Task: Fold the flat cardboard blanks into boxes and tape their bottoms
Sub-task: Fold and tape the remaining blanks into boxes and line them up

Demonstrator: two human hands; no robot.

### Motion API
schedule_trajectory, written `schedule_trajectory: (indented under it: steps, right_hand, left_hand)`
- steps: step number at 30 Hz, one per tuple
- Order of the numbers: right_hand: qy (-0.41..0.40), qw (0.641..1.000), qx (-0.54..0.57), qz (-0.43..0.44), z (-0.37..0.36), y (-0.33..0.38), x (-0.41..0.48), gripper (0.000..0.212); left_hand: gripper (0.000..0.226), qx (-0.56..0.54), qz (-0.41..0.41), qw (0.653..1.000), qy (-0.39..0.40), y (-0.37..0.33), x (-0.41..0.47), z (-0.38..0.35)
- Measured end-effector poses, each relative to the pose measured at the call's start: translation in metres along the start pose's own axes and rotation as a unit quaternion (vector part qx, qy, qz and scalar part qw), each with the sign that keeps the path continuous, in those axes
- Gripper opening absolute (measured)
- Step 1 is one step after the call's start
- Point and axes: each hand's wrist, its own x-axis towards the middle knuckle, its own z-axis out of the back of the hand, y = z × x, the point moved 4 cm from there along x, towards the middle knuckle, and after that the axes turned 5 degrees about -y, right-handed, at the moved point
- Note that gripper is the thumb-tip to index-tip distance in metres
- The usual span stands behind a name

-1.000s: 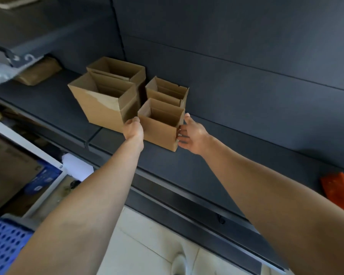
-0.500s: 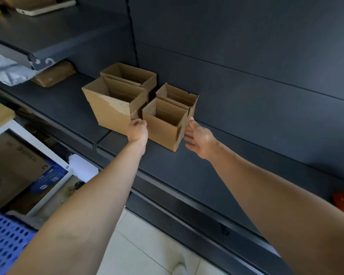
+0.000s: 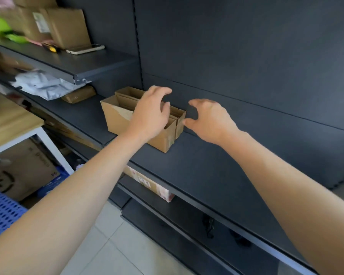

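My left hand [image 3: 149, 116] is over the small open brown cardboard box [image 3: 164, 142] at the front of the long dark metal shelf [image 3: 197, 165]. My right hand [image 3: 209, 120] is just right of the second small cardboard box [image 3: 180, 124] behind it. The big open brown cardboard box [image 3: 115, 118] stands to their left, with one more big cardboard box [image 3: 127, 91] behind it. A flat pale phone [image 3: 85, 49] lies on the higher dark shelf [image 3: 72, 66], up on the left

A dark grey metal shelf [image 3: 197, 165] carries open brown cardboard boxes [image 3: 115, 120]. Left of them lie a brown wrapped parcel [image 3: 78, 95] and a crumpled grey plastic bag [image 3: 42, 87].
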Motion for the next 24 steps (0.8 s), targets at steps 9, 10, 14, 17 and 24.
schedule_trajectory:
  steps: [9, 10, 14, 17, 24]
  right_hand:
    - [-0.137, 0.980, -0.095, 0.107, 0.095, 0.069, -0.089, 0.050]
    - [-0.148, 0.977, -0.093, 0.119, 0.103, 0.080, -0.096, 0.049]
    - [-0.186, 0.966, -0.071, 0.166, 0.129, 0.137, -0.119, 0.051]
    - [-0.213, 0.954, -0.055, 0.203, 0.141, 0.188, -0.133, 0.052]
    - [-0.258, 0.924, 0.009, 0.282, 0.141, 0.351, -0.171, 0.057]
  left_hand:
    - [0.035, 0.169, -0.140, 0.968, -0.125, -0.103, -0.073, 0.130]
    - [0.035, 0.189, -0.148, 0.961, -0.136, -0.109, -0.080, 0.144]
    - [0.037, 0.245, -0.161, 0.941, -0.168, -0.120, -0.103, 0.208]
    - [0.037, 0.272, -0.161, 0.928, -0.197, -0.117, -0.120, 0.262]
    - [0.037, 0.340, -0.118, 0.898, -0.251, -0.076, -0.184, 0.408]
